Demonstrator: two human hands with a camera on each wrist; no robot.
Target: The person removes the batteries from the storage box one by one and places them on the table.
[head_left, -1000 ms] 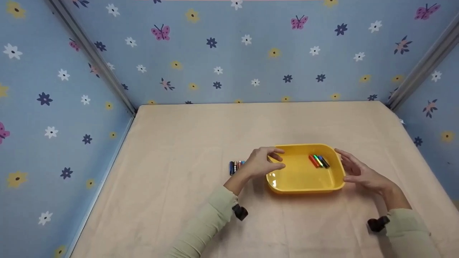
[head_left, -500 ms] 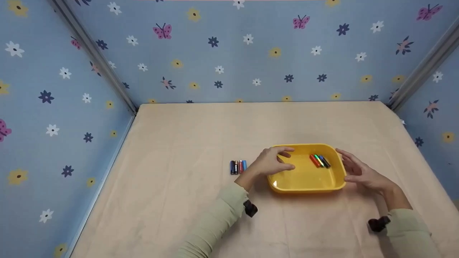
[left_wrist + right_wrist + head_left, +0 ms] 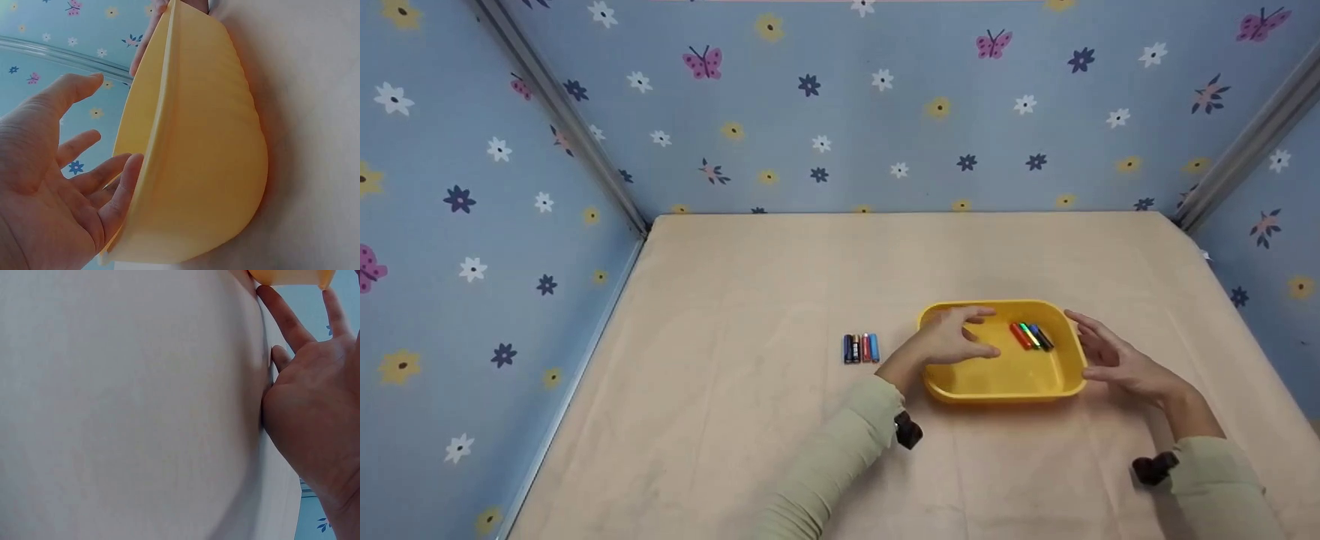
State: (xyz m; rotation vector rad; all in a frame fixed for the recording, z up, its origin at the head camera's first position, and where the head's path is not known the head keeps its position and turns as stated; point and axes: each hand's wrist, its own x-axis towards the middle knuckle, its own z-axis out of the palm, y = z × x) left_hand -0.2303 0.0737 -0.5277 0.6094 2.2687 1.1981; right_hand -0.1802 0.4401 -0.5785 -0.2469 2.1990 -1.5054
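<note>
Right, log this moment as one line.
left hand: over yellow tub, empty | right hand: at tub's end | inside tub: batteries | on table: four more batteries

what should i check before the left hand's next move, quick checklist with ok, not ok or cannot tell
1. Left hand free of any load: ok, it holds nothing over the yellow tub.
2. Tub upright on the table: ok, opening upward.
3. Right hand at the tub's opposite end: ok, fingertips at the rim.
4. Tub held firmly: cannot tell, pressure isn't visible.
5. Cylinders in the tub within the left hand's fingers: not ok, a gap remains.
6. All cylinders inside the tub: not ok, four outside cylinders lie on the table.
</note>
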